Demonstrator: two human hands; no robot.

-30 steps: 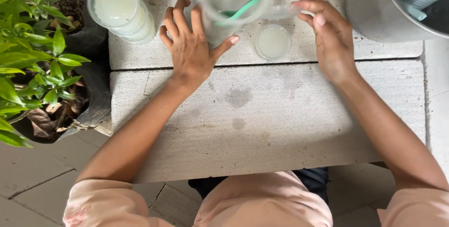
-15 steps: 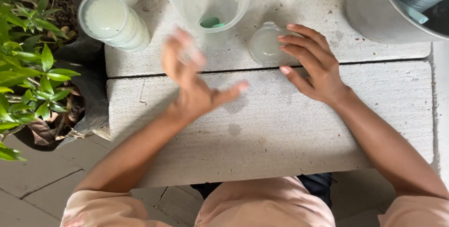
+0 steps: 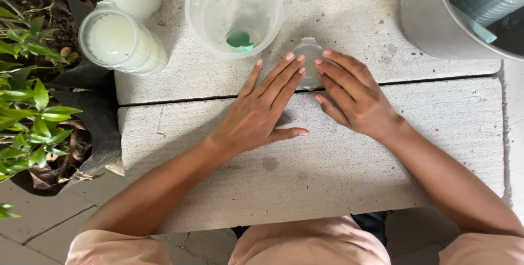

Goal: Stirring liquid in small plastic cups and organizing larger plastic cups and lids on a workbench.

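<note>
1. The left hand [image 3: 261, 113] lies flat and open, palm down, on the pale grey concrete counter [image 3: 327, 177] in the middle of the frame, gripping nothing. Its fingers are spread and point toward the upper right, and the tips of the longest ones touch the edge of a small round clear plastic lid [image 3: 309, 60].
2. The right hand [image 3: 352, 94] is also open and flat, just right of centre, with its fingers angled to the upper left. Its fingertips rest on the right side of the same lid, so the lid lies between the two sets of fingertips.
3. The lid lies flat on the counter, just above the dark gap that runs across the slab.
4. Just left of the lid, at top centre, stands a large clear plastic cup [image 3: 234, 11] with a small green piece at its bottom.
5. In the upper left stands a lidded clear plastic container of white liquid [image 3: 117, 41], with more like it along the top edge.
6. A grey metal bucket [image 3: 436, 19] fills the upper right corner.
7. A green leafy plant [image 3: 27, 117] grows along the left edge.
</note>
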